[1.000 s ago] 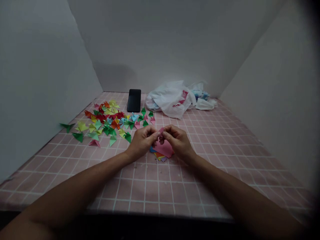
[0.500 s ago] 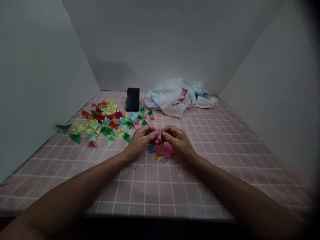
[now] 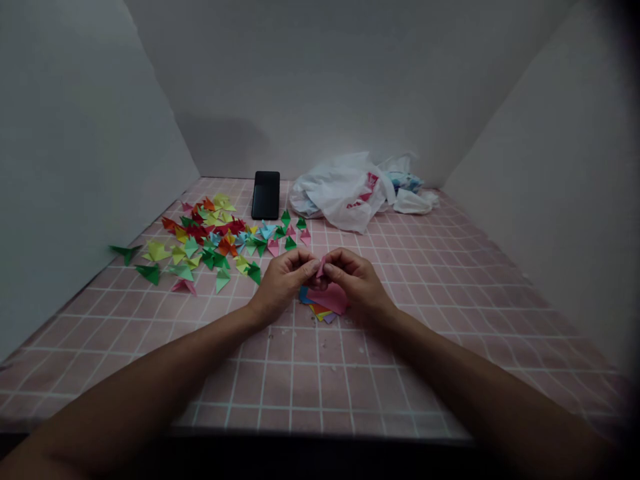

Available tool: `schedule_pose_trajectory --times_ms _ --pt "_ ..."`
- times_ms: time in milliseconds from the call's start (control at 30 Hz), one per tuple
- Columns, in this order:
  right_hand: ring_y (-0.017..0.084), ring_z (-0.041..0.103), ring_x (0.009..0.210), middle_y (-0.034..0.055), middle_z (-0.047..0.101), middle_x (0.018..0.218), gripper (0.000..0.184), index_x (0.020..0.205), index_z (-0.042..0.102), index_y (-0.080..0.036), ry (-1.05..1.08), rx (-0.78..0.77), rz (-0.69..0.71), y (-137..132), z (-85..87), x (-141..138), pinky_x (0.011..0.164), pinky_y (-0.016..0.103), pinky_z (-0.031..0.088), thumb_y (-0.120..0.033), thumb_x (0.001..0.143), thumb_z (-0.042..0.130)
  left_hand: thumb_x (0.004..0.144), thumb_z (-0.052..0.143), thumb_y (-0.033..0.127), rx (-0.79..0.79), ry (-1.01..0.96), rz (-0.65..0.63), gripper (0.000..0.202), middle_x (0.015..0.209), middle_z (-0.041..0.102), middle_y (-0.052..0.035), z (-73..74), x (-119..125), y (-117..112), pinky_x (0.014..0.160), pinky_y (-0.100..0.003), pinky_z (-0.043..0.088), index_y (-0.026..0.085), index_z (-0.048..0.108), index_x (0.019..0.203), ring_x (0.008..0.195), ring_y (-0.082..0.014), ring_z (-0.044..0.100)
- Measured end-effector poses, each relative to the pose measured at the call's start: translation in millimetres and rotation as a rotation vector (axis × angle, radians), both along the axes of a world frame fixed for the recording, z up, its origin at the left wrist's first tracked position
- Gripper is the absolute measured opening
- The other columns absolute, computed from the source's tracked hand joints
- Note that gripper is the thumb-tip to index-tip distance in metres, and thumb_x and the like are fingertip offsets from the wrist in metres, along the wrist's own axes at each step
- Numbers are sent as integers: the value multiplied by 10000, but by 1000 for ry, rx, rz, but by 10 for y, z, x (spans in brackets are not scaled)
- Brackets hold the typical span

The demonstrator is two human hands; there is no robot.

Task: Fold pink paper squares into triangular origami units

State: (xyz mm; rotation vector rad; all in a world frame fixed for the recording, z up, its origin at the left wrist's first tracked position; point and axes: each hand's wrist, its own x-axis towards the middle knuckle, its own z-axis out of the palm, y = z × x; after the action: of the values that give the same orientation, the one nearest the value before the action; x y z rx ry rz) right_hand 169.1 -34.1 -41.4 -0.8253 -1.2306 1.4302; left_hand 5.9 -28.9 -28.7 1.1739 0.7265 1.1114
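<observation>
My left hand [image 3: 285, 283] and my right hand [image 3: 356, 280] meet in front of me, their fingertips pinching a small folded piece of pink paper [image 3: 321, 268]. Most of that piece is hidden by my fingers. Just below my hands lies a loose stack of origami paper [image 3: 327, 300], with a pink sheet on top and blue, orange, yellow and purple edges showing. To the left of my left hand spreads a scattered heap of folded paper triangles [image 3: 210, 243] in green, red, yellow, blue and pink.
A black smartphone [image 3: 265, 195] lies face up at the back of the pink grid mat [image 3: 400, 360]. A crumpled white plastic bag [image 3: 340, 197] sits to its right, with a white cloth and blue-patterned item beside it. White walls [image 3: 85, 133] enclose the left, back and right.
The pink paper's tip has tilted slightly between my fingertips, and my fingers have shifted a little on it. The view has moved slightly, and the loose items on the mat have stayed put.
</observation>
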Motion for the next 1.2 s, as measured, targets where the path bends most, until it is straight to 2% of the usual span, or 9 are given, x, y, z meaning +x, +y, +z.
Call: schedule_pose_trajectory --times_ms 200,300,433,800,1067,1200 --pt "125 559 711 -23 585 764 139 795 606 -202 -173 192 -163 -2 31 6 679 273 447 -255 803 735 780 795 398 -27 28 16 293 667 675 10 -21 -3 1 639 -229 532 146 649 807 612 -104 638" --pt "134 549 720 -10 590 757 111 774 616 -195 -255 221 -142 -9 40 20 690 286 436 -259 844 674 767 799 402 -43 25 7 299 677 675 9 -18 1 -1 651 -237 535 148 647 810 622 -105 636" --pt "143 575 729 -3 613 762 111 797 637 -192 -248 209 -112 -18 54 25 709 295 452 -281 860 658 756 805 399 -23 29 11 306 698 667 11 -14 5 -1 649 -228 524 148 640 811 633 -97 623" --pt "156 623 761 13 678 809 254 841 684 -184 -179 117 -66 -46 120 17 735 291 500 -400 780 802 756 806 414 -3 38 30 331 707 662 6 -4 -14 19 618 -232 517 154 610 812 618 -106 621" --pt "147 645 764 16 702 830 158 855 713 -187 -127 60 -64 -49 89 18 742 291 516 -311 782 780 767 754 352 22 106 37 248 713 658 7 18 -26 37 634 -232 525 147 623 813 623 -97 620" --pt "147 632 715 6 685 768 104 802 685 -194 -142 47 -90 -59 79 -5 707 296 511 -278 785 743 772 741 337 51 141 36 226 682 655 9 6 -20 42 627 -241 527 155 610 796 615 -107 626"
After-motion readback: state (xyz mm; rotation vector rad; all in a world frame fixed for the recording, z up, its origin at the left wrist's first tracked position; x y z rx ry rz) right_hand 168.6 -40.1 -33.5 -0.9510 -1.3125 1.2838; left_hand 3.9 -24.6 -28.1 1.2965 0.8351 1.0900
